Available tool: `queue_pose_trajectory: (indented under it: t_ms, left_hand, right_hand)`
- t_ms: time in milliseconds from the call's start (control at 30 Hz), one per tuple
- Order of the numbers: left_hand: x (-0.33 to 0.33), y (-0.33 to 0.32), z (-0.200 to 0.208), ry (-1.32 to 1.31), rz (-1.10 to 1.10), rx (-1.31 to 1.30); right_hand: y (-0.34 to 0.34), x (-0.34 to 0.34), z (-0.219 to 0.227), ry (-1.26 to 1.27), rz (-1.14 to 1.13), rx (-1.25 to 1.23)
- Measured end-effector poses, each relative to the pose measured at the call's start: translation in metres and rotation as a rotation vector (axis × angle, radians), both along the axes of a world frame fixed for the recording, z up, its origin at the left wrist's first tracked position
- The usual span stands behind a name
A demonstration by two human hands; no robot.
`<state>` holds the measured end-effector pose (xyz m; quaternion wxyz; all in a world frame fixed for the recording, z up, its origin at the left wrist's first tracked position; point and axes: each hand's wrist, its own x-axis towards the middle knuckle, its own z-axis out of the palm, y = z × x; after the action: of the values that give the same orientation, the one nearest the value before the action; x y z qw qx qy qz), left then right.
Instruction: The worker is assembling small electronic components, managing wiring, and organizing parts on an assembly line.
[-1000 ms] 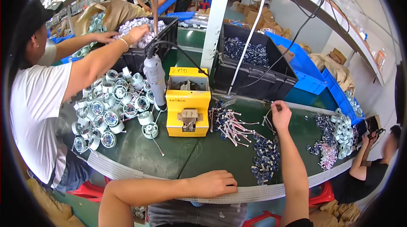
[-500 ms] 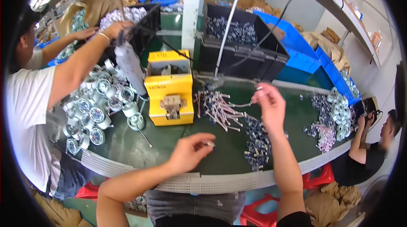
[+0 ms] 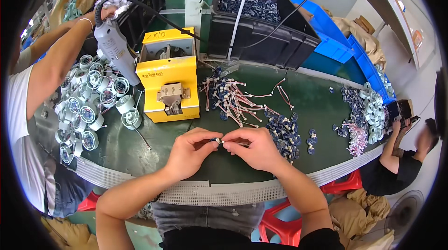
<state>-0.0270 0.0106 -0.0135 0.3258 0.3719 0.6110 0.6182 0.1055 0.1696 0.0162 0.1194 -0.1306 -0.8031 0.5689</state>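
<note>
Low over the front of the green surface (image 3: 317, 110), holding a tiny blue part (image 3: 215, 140) between two hands. Pinching it with the left hand (image 3: 187, 151), thumb and fingers pressing close. Pinching a tiny white tip (image 3: 223, 142) with the right hand (image 3: 255, 149), holding it right by the blue part, but not telling for sure about touching. Just right of the hands, seeing a heap of little blue parts (image 3: 283, 133). Behind them, seeing a messy heap of pink and white wires (image 3: 233, 100). Left of the wires, seeing a yellow machine (image 3: 170, 72), with a tilted grey tool (image 3: 114, 47) beside it. Farther left, seeing a big pile of round pale cases (image 3: 88, 112). At the back, seeing a black bin (image 3: 284, 51) with more little parts inside. Far left, seeing a person in a white shirt (image 3: 23, 105); far right, seeing a person in black (image 3: 380, 177).
</note>
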Motion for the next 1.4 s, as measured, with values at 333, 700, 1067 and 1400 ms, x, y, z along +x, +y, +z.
queue_pose_trajectory:
  t_ms: [333, 700, 1067, 1400]
  left_hand:
    - [0.002, 0.000, 0.001, -0.112, 0.014, -0.077]
    - [-0.002, -0.005, 0.016, 0.326, -0.082, -0.011]
    - [0.006, -0.015, 0.017, 0.552, -0.117, 0.184]
    - [0.003, -0.006, 0.024, 0.826, 0.240, 0.215]
  right_hand:
    - [0.000, -0.002, 0.001, -0.041, -0.016, 0.070]
    - [0.015, 0.002, 0.001, 0.034, 0.167, 0.346]
    - [0.022, 0.003, -0.004, 0.243, 0.393, 0.228]
    - [0.070, -0.038, 0.007, 0.181, -0.394, 0.300]
